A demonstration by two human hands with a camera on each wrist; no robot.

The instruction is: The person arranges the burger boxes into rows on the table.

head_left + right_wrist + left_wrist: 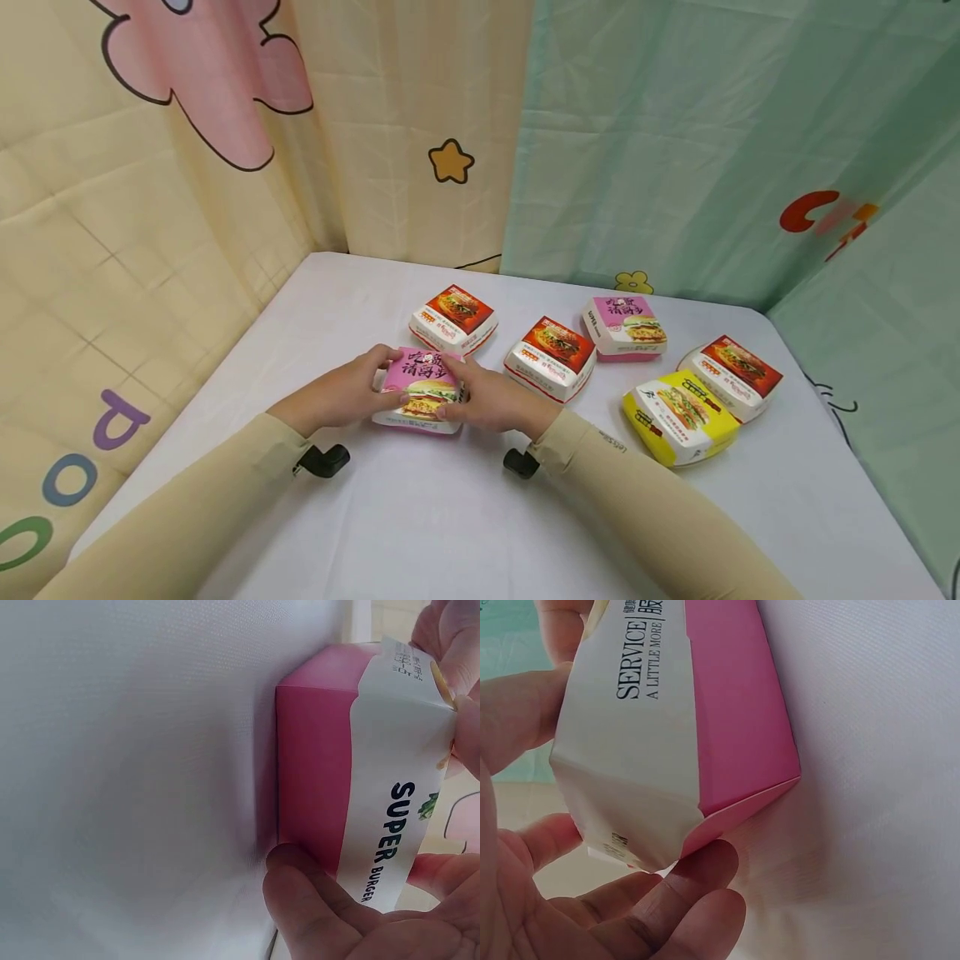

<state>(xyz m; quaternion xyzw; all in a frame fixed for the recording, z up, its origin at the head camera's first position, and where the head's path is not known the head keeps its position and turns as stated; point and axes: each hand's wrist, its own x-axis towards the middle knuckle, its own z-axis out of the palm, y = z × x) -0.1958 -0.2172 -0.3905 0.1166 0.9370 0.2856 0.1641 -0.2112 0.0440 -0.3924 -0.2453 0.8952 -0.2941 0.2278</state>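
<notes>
Both hands are at a pink and white burger box (425, 383) on the table, one on each side. My left hand (341, 392) grips its left side, thumb near the front top edge and fingers round the back corner. On the opposite side my right hand (498, 398) holds it the same way, thumb by the burger picture. Fingertips (709, 862) press low on the pink base in the left wrist view. From the right wrist, the printed wall (390, 795) faces the camera, with fingers curled at its far corner. The box's lid is closed.
Behind the held box sits a red-topped burger box (453, 319), with another red-topped box (551, 357) to its right. A second pink box (625, 327) stands farther back. At right, a yellow box (681, 417) overlaps a third red-topped box (735, 375). Curtains (420, 208) border the white table (420, 533).
</notes>
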